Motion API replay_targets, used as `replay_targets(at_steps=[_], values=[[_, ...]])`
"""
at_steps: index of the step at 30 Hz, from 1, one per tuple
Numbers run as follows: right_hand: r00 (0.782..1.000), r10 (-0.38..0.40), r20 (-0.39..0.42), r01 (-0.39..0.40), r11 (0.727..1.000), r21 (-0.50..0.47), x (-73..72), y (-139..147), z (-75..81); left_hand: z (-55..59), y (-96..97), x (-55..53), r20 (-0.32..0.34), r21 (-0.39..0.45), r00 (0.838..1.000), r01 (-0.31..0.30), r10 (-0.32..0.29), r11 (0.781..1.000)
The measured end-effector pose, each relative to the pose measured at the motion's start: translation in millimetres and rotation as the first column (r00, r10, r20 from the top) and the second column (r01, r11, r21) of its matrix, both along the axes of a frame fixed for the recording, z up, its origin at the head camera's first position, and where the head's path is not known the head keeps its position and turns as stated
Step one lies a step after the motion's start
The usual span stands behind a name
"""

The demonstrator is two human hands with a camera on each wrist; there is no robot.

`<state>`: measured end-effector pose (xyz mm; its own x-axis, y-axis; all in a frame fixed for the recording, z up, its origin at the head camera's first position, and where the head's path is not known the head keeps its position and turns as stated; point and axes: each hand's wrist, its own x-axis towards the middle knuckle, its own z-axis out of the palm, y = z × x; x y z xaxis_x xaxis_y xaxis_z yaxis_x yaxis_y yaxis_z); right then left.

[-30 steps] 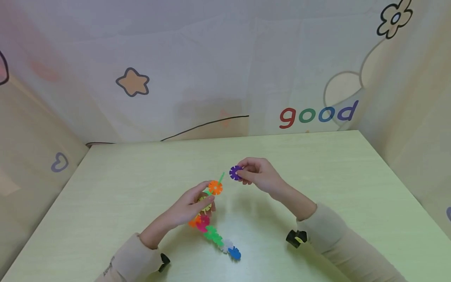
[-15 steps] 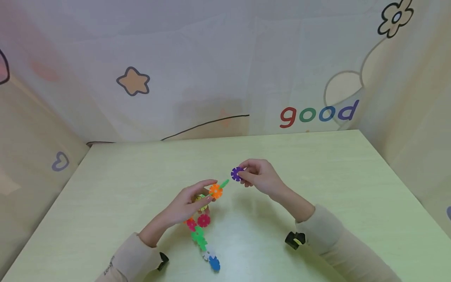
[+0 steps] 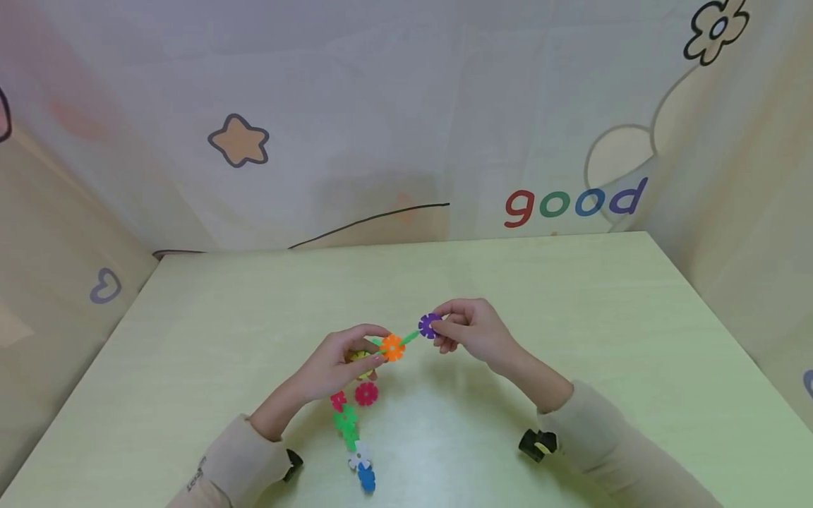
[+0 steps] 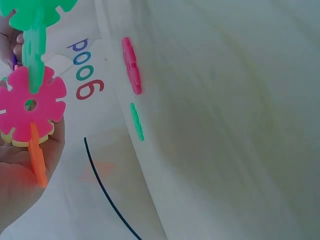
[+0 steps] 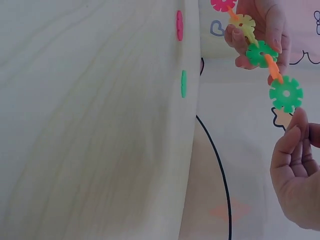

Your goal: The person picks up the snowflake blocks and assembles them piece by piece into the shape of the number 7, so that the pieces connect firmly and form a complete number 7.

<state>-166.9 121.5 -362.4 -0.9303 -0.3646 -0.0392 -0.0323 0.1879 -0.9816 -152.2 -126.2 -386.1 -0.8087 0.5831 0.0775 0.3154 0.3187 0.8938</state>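
My left hand (image 3: 330, 365) holds a chain of interlocking plastic snowflake discs near a yellow disc (image 3: 360, 363) and an orange disc (image 3: 392, 348). From that hand hang pink, green and white discs, ending in a blue disc (image 3: 366, 479). Beyond the orange one, a green disc (image 3: 411, 338) sticks out edge-on. Its tip meets the rim of a purple snowflake disc (image 3: 429, 326); whether they are slotted together I cannot tell. My right hand (image 3: 479, 337) pinches the purple disc between thumb and fingers. In the right wrist view, fingers hide the purple disc below the green disc (image 5: 286, 94).
A loose pink disc (image 3: 366, 394) lies flat on the pale table (image 3: 571, 296). Near it lies a loose green disc (image 4: 136, 121), seen in both wrist views. A printed curtain (image 3: 356, 92) stands behind the table's far edge.
The right hand has lowered slightly, bringing the purple disc against the green disc's tip. The chain's hanging end has swung left, uncovering the loose pink disc. The green disc has tilted rightward.
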Motion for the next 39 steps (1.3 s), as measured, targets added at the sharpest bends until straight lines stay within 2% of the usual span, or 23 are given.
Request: replay_targets(at_steps=[7, 11, 16, 18, 20, 29, 34, 39], values=[[1.0, 0.013, -0.002, -0.013, 1.0, 0.0, 1.6, 1.2, -2.0, 1.2, 2.4, 0.3, -0.041, 0.012, 0.999, -0.008, 0.008, 1.0], [1.0, 0.006, -0.018, -0.006, 1.0, -0.012, 3.4, 1.1, -2.3, 2.6, 5.5, 2.3, -0.092, 0.01, 0.995, -0.044, 0.045, 0.999], [0.999, -0.012, -0.038, 0.011, 1.0, -0.027, 6.5, 0.4, -2.6, 4.9, 10.9, 4.4, -0.201, -0.041, 0.974, -0.118, 0.107, 0.992], [0.999, -0.012, -0.045, 0.011, 1.0, -0.025, 7.5, 0.2, -3.4, 5.6, 12.6, 4.7, -0.243, -0.058, 0.963, -0.135, 0.117, 0.989], [0.999, -0.012, -0.047, 0.011, 1.0, -0.022, 8.5, 0.0, -4.1, 6.5, 13.6, 4.7, -0.26, -0.059, 0.959, -0.135, 0.115, 0.989], [1.0, -0.01, 0.002, 0.01, 1.0, -0.026, 13.3, 1.0, -6.0, 10.9, 10.6, 0.6, -0.293, -0.033, 0.956, -0.04, 0.029, 0.999], [0.999, -0.02, 0.036, 0.021, 0.999, -0.046, 15.1, 0.1, -8.2, 11.6, 11.3, -0.7, -0.225, -0.082, 0.974, -0.049, 0.03, 0.995], [0.999, -0.022, 0.033, 0.024, 0.998, -0.064, 15.0, -1.4, -10.2, 9.9, 11.8, -2.2, -0.204, -0.089, 0.978, -0.054, 0.035, 0.995]])
